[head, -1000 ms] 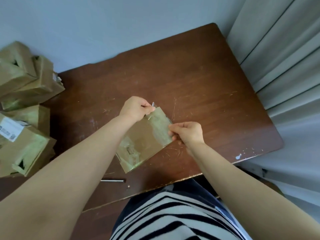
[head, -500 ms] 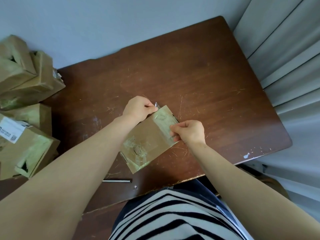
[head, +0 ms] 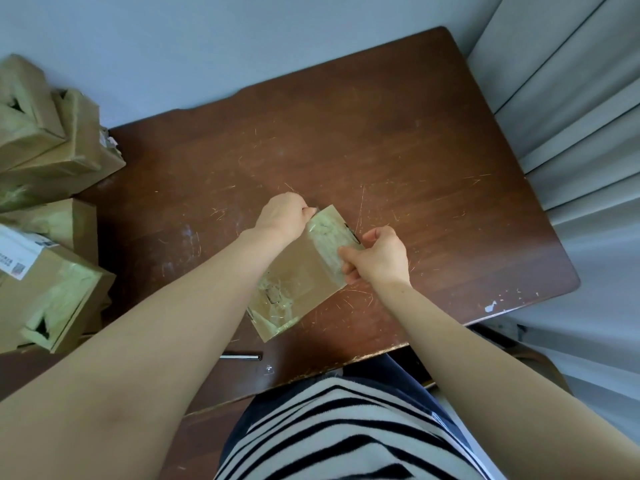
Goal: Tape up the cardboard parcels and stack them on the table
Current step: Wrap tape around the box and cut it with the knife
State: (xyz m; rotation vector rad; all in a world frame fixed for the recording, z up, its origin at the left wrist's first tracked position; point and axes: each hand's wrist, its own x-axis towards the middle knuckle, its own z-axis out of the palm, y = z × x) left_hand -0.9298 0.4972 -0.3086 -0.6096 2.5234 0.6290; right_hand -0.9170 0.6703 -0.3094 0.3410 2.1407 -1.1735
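While the left hand has its fingers curled shut at the parcel's far corner, pinching something small, probably the tape end though I cannot tell, the right hand closes thumb and fingers on the far right edge, seemingly pressing tape flat. Parcel sits mid-desk, tilted, steadied from both sides so the strip lays without wrinkles. Near end looks already taped. A thin metal tool lies at the near edge. Finished parcels, the stack, sit far left, well apart.
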